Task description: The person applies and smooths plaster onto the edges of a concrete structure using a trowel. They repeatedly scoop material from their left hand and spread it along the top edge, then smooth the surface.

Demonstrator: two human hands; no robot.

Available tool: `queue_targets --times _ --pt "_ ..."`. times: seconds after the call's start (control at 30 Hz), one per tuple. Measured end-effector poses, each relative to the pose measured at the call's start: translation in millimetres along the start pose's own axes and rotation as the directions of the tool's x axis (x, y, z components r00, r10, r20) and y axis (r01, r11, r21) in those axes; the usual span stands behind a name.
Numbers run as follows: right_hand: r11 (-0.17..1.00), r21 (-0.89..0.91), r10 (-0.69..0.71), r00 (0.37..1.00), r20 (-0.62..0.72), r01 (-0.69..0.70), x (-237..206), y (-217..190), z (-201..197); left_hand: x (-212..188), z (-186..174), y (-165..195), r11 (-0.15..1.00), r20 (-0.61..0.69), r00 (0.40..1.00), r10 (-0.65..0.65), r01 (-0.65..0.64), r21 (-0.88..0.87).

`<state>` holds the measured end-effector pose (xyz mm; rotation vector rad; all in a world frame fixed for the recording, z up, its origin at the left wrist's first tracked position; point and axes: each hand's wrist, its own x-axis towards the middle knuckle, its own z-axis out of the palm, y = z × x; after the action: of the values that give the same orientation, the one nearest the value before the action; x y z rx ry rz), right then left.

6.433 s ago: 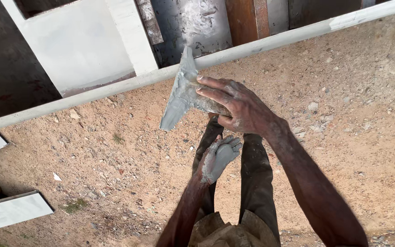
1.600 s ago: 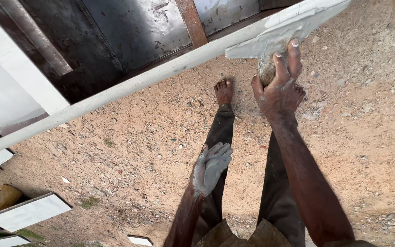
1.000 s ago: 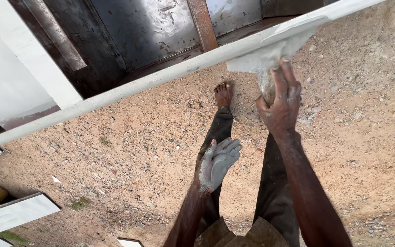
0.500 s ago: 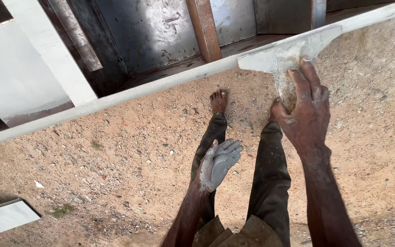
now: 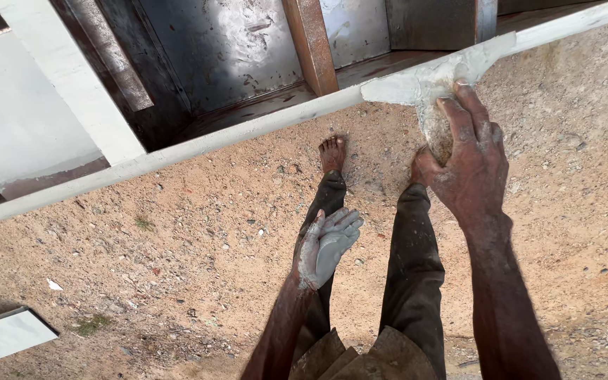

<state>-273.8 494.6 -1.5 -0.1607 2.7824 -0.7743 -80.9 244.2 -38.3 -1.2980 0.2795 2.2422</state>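
Both hands are smeared grey: my right hand [image 5: 469,158] grips a trowel [image 5: 436,83], pressing its blade flat against the white rail [image 5: 212,141], while my left hand [image 5: 328,243] hangs open and empty, fingers spread, above the sandy ground [image 5: 177,232]. My palm hides the trowel's handle. One bare foot [image 5: 332,153] shows; the other is hidden behind my right hand.

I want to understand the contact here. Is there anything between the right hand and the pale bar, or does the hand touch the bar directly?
Yes. A grey-white cloth lies between them: the right hand presses it against the pale bar, so the fingers meet cloth, not bar. The left hand, coated grey, hangs apart lower down, touching nothing.
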Motion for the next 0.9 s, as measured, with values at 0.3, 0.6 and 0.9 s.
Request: queue_targets --times 0.3,0.6,0.9 --pt "0.956 0.142 0.242 0.964 0.108 -0.256 -44 13 31 11 22 -1 0.998 0.032 0.999 0.006 -0.008 0.063" --pt "0.999 -0.002 0.04 0.999 -0.016 -0.041 -11 -1 -2 12 33 -14 0.996 0.033 0.999 -0.039 0.036 0.083" --pt "1.0 0.014 0.016 1.0 0.015 -0.016 6 -10 -5 15 29 0 0.998 0.011 0.999 -0.035 0.035 0.045"
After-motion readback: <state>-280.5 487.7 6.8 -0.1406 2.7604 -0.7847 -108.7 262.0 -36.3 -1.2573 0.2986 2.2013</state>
